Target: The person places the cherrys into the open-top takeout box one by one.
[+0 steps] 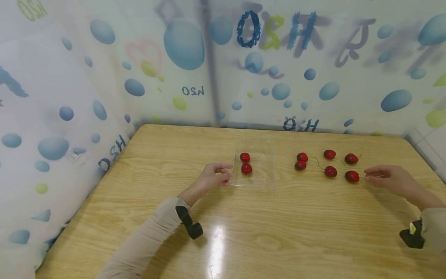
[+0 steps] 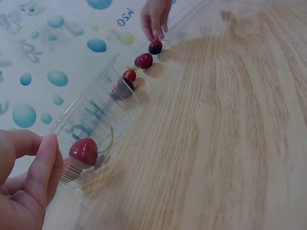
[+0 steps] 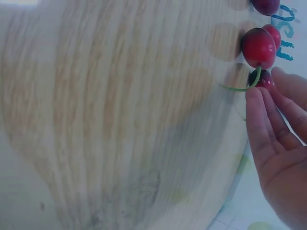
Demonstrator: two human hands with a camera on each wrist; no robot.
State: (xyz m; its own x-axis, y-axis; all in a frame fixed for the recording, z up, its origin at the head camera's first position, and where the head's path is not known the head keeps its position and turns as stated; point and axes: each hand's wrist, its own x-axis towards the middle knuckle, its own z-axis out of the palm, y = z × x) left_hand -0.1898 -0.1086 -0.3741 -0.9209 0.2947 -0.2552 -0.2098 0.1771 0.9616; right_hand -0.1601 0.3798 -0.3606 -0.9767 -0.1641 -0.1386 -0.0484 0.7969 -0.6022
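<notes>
A clear plastic box (image 1: 265, 170) stands on the table with two red cherries (image 1: 246, 169) inside, their thin green stems showing. My left hand (image 1: 215, 175) pinches the box's left edge between thumb and fingers, as the left wrist view shows at the rim (image 2: 79, 106). Right of the box, several loose cherries (image 1: 330, 171) lie in a loose group. My right hand (image 1: 388, 179) is beside the nearest right cherry (image 1: 352, 176), its fingers extended. In the right wrist view the fingertips are close to a curved green stem (image 3: 252, 86); whether they touch it I cannot tell.
The wooden table (image 1: 278, 232) ends at the back and left against a white curtain (image 1: 223, 85) printed with blue and green spots and letters. Black wrist cameras sit on both sleeves (image 1: 150, 236).
</notes>
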